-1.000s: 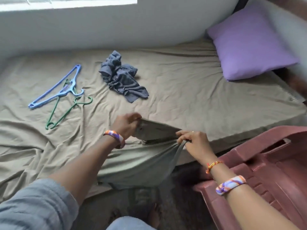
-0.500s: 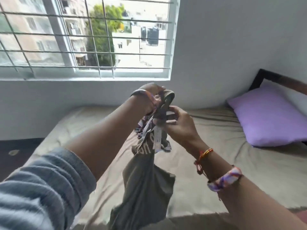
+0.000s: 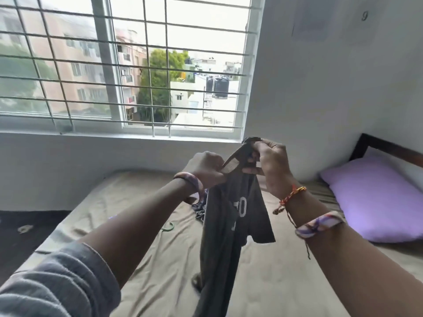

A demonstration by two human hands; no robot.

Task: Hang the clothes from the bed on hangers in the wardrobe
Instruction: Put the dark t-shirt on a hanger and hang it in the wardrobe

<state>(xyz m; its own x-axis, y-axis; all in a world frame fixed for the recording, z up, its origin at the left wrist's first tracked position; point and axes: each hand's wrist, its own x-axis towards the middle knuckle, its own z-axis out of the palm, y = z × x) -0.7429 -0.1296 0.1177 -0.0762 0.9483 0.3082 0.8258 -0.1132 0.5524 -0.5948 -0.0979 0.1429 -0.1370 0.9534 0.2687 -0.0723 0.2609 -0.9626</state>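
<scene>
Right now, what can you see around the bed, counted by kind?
Garments: 2, the grey T-shirt in both hands and a dark bundle partly hidden behind it
Hangers: 1, only a green hook showing
Pillows: 1, purple pillow
Total: 4

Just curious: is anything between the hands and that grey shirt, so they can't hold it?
No. Both the left hand and right hand already grip the shirt at its top, raised above the bed.
</scene>
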